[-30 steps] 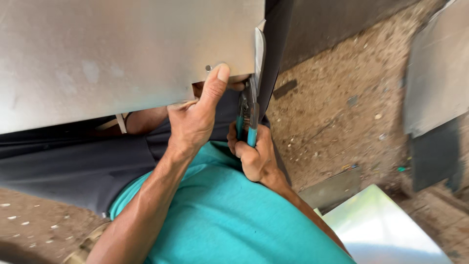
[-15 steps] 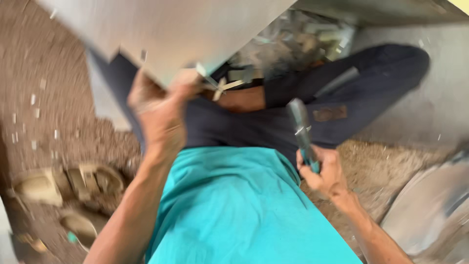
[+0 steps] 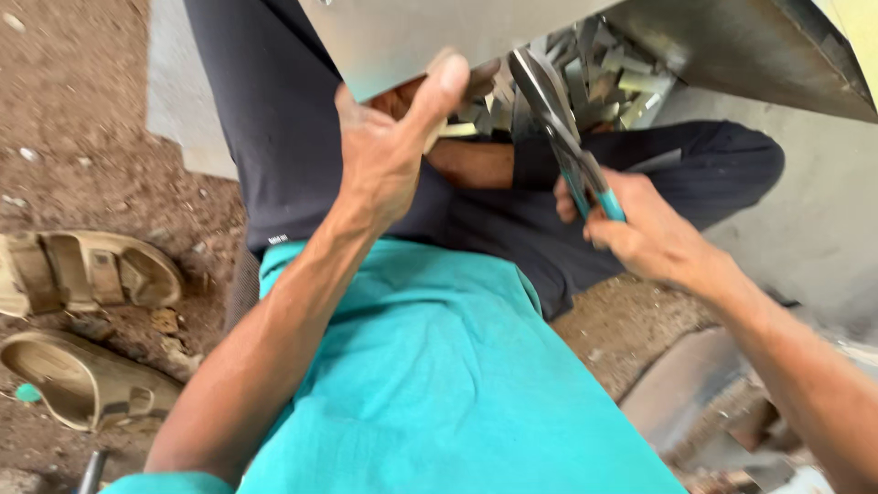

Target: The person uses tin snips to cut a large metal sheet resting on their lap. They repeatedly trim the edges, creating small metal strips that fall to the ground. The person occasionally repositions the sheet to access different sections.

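My left hand (image 3: 389,151) grips the lower edge of a grey metal sheet (image 3: 439,27) held above my lap, thumb on its near face. My right hand (image 3: 645,233) holds teal-handled tin snips (image 3: 558,119), whose dark blades point up toward the sheet's edge just right of my left thumb. I sit cross-legged in dark trousers and a teal shirt. A heap of metal offcuts (image 3: 604,78) lies behind the blades.
Two tan sandals (image 3: 87,274) lie on the dirt floor at the left. A larger metal sheet (image 3: 750,46) stands at the upper right, a grey slab (image 3: 823,229) beyond my knee. More metal pieces (image 3: 695,402) rest at lower right.
The snips have come up from beside my lap to the sheet's edge next to my left hand. My view has swung, and the sheet now sits higher in it.
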`<state>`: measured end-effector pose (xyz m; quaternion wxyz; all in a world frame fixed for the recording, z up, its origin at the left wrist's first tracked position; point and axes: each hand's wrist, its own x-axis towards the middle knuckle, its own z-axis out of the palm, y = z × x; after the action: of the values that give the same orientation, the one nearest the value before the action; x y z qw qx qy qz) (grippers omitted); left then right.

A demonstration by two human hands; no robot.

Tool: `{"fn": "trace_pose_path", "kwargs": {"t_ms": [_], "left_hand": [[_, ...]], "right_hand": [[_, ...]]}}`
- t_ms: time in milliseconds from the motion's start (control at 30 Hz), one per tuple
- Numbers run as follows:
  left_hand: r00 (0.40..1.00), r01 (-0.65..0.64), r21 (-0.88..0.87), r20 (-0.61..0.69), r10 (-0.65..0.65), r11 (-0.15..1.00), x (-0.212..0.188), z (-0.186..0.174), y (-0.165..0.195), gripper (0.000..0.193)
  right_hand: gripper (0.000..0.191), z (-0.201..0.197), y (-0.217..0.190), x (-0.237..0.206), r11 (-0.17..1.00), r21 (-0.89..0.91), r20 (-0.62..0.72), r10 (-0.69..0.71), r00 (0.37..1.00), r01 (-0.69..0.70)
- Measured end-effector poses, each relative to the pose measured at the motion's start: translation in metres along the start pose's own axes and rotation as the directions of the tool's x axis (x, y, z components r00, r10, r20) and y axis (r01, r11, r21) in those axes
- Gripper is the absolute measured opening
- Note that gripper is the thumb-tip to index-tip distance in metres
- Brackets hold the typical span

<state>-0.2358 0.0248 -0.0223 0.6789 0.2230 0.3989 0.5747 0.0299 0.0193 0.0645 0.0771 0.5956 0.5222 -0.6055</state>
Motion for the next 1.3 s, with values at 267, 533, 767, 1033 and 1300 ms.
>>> {"fn": "trace_pose_path", "kwargs": {"t_ms": [267, 533, 767, 1033, 1300], "left_hand": [[0.999, -0.008, -0.022, 0.031, 0.008, 1.0, 0.002, 0.001, 0.003, 0.03], [0.994, -0.109, 0.188, 0.011, 0.109, 0.976, 0.0, -0.004, 0.0, 0.021], [0.991, -0.118, 0.257, -0.031, 0.131, 0.959, 0.001, 0.002, 0.007, 0.015], [0.997, -0.024, 0.109, -0.073, 0.032, 0.994, 0.003, 0.004, 0.005, 0.015], [0.988, -0.127, 0.164, -0.065, 0.139, 0.978, 0.002, 0.001, 0.002, 0.014]], "right_hand": [[0.031, -0.021, -0.01, 0.019, 0.968, -0.247, 0.042, -0.028, 0.999, 0.038], [0.024, -0.026, -0.023, 0.017, 0.927, -0.37, 0.006, 0.065, 0.998, -0.058], [0.051, 0.094, -0.03, 0.004, 0.971, 0.23, -0.092, 0.082, 0.992, -0.059], [0.044, 0.117, -0.024, 0.009, 0.975, 0.213, -0.309, 0.012, 0.951, 0.057], [0.024, 0.123, -0.031, 0.024, 0.964, 0.209, -0.411, -0.063, 0.91, 0.162]]}}
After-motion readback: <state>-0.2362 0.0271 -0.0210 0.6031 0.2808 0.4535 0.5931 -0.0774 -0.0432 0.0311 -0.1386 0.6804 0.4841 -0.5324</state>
